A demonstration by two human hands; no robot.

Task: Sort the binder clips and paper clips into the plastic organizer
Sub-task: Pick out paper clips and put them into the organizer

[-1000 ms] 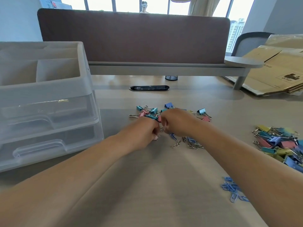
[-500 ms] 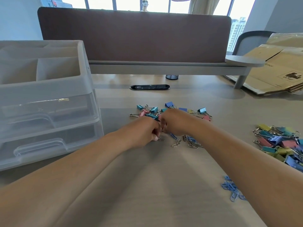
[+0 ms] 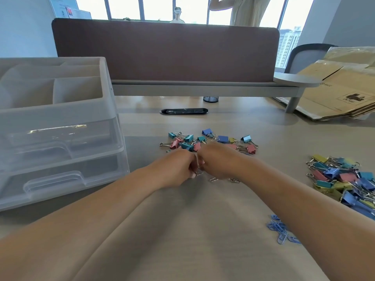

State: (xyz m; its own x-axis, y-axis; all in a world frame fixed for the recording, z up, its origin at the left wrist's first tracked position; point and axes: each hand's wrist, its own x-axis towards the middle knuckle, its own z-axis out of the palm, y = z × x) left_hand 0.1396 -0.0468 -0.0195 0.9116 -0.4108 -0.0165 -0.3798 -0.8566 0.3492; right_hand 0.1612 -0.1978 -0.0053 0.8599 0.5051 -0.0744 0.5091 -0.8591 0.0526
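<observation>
pressing our curled left hand (image 3: 174, 169) and right hand (image 3: 218, 161) knuckle to knuckle over the silver paper clips (image 3: 213, 179), just before the small binder clips (image 3: 211, 138), we cannot tell what either grips, the plastic organizer (image 3: 60, 116) standing well apart at left.

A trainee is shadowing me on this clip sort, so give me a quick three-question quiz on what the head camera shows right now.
1. True or false: both drawers of the plastic organizer are pushed in.
2. The loose paper clips beside the right forearm are: A red, B blue, C yellow.
3. Fill in: the left hand and right hand meet at the near edge of the ____ pile of binder clips, not the right pile.

Key: 1 true; 2 B; 3 centre pile.
</observation>
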